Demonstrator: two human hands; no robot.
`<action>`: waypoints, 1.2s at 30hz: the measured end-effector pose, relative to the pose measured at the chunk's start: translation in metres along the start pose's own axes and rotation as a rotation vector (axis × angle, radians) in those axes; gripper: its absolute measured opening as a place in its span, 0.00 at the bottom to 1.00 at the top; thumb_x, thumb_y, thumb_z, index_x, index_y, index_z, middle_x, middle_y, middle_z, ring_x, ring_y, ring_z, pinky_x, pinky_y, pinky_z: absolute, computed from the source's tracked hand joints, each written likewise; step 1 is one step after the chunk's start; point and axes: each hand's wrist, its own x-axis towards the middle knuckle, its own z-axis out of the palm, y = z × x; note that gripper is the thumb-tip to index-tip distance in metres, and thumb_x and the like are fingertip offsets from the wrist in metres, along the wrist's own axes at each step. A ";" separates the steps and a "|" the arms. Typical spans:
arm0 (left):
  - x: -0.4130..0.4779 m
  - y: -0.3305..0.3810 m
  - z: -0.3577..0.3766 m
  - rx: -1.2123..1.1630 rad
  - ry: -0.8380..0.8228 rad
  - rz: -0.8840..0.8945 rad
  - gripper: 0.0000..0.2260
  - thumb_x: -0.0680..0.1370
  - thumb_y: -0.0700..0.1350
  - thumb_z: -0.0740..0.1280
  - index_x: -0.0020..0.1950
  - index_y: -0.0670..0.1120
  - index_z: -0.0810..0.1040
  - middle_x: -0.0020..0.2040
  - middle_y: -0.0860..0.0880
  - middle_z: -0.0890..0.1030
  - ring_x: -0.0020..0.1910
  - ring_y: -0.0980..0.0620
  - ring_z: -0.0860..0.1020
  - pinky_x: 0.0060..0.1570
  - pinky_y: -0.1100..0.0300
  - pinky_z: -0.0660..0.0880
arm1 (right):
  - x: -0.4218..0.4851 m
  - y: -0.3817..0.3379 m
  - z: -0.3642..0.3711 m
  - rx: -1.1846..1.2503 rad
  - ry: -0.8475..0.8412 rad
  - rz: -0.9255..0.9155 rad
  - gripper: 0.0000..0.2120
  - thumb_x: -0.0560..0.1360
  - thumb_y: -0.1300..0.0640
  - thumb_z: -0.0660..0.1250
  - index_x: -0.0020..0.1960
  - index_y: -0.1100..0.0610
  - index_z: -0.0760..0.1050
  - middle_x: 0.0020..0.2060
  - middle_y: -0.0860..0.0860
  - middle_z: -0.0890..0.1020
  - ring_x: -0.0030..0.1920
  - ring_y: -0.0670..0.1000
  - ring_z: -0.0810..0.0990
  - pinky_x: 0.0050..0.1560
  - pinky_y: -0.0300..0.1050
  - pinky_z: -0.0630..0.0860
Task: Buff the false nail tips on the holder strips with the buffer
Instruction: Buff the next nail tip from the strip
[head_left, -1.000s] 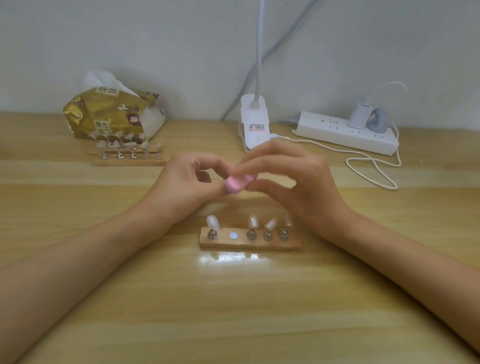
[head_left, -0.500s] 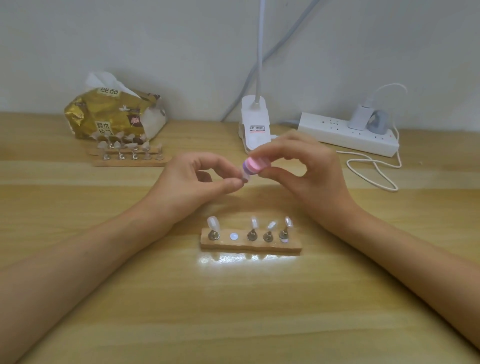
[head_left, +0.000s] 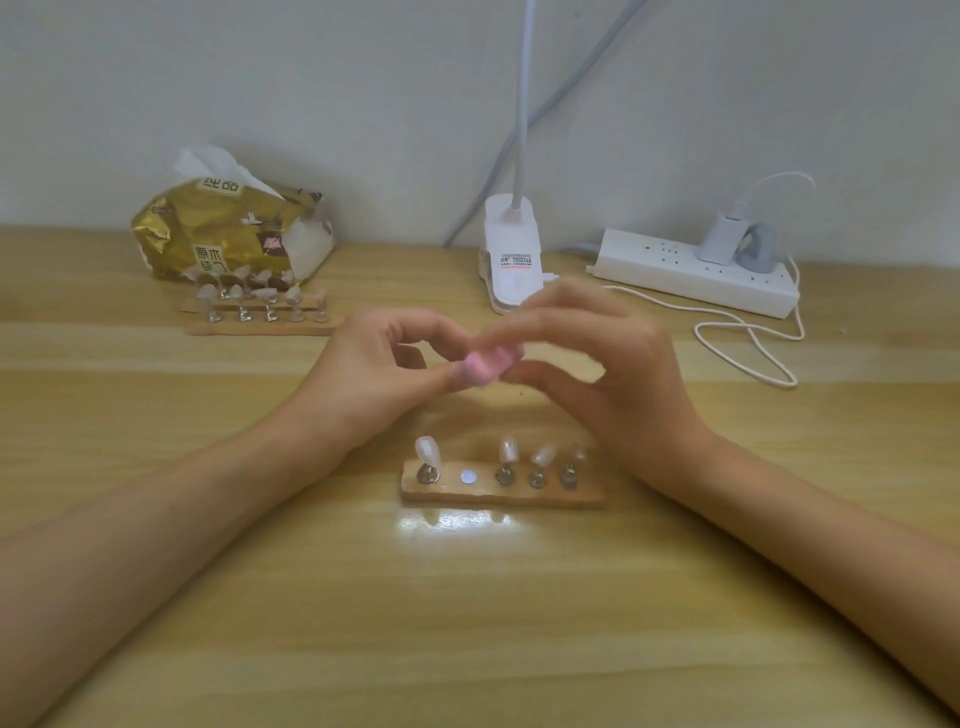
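Buffing is the step in hand, judged from how the hands meet above the near holder strip (head_left: 501, 491): the right hand (head_left: 613, 374) pinches the pink buffer (head_left: 485, 366) between thumb and fingers, and the left hand (head_left: 374, 374) has thumb and forefinger pressed together on something small right at the buffer, most likely a nail tip lifted from the strip's vacant magnet spot (head_left: 469, 476), though blur hides it and I cannot tell for sure. Four false nail tips (head_left: 427, 451) stand on their pegs on that strip, one at the left end and three grouped toward the right, all well below the hands. A second set of holder strips (head_left: 262, 317) with more tips lies farther back on the counter (head_left: 467, 623), just in front of the gold tissue pack (head_left: 228, 234); the lamp clip (head_left: 511, 260) and power strip (head_left: 696, 273) sit well apart at the rear. To do this well, the left pinch should brace the tip by its edges so it cannot spin, while the buffer moves in short, light strokes along the curve, turning the tip to reach its sides; too much pressure could flick so small a piece away.
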 end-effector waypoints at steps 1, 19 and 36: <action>0.000 -0.001 0.000 0.004 0.005 -0.003 0.09 0.67 0.58 0.77 0.40 0.54 0.85 0.27 0.57 0.75 0.24 0.59 0.62 0.26 0.66 0.59 | 0.000 0.000 0.002 -0.009 -0.014 -0.028 0.08 0.73 0.65 0.75 0.52 0.59 0.84 0.43 0.53 0.81 0.45 0.49 0.80 0.50 0.43 0.76; 0.000 0.006 0.001 -0.028 0.040 -0.040 0.06 0.66 0.48 0.79 0.40 0.50 0.84 0.41 0.53 0.85 0.36 0.55 0.77 0.40 0.61 0.72 | -0.004 0.004 -0.007 0.051 0.006 0.115 0.08 0.74 0.63 0.75 0.53 0.58 0.83 0.47 0.51 0.82 0.47 0.50 0.81 0.46 0.44 0.75; 0.003 0.004 0.005 0.013 0.078 -0.063 0.10 0.67 0.43 0.80 0.33 0.50 0.80 0.28 0.60 0.78 0.24 0.60 0.62 0.26 0.71 0.61 | 0.001 0.005 0.002 0.020 -0.015 0.052 0.10 0.73 0.65 0.75 0.54 0.59 0.85 0.45 0.55 0.81 0.46 0.49 0.81 0.51 0.45 0.78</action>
